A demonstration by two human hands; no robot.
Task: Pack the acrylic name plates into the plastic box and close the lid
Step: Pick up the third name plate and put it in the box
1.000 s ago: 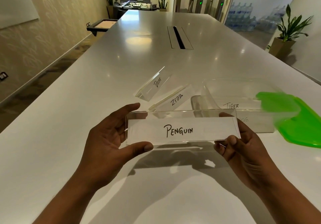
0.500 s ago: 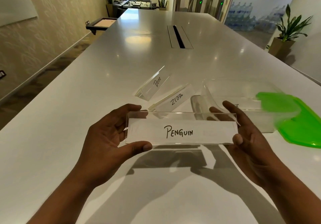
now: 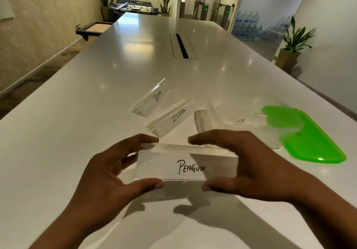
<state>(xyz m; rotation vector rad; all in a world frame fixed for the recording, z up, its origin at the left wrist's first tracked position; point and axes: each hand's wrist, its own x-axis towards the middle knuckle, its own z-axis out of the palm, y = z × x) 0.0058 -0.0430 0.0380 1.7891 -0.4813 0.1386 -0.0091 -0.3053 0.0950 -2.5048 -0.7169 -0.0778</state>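
A clear acrylic name plate marked PENGUIN [image 3: 168, 166] is held above the table between both hands. My left hand [image 3: 114, 173] grips its left end, thumb below and fingers on top. My right hand [image 3: 245, 163] wraps over its right part, thumb under the lower edge. Two more plates lie on the table beyond: BEAR [image 3: 152, 99] and ZEBRA [image 3: 173, 118]. The clear plastic box [image 3: 214, 111] stands to the right with a TIGER plate [image 3: 243, 120] inside. Its green lid [image 3: 313, 140] lies flat on the table beside the box.
The long white table [image 3: 77, 132] stretches far ahead, with a cable slot [image 3: 181, 45] in its middle. A potted plant [image 3: 291, 49] stands on the floor at the right. The table's right edge runs just past the green lid.
My right hand has slid left along the PENGUIN plate and now covers its right part. The plate sits lower in view and is tilted more.
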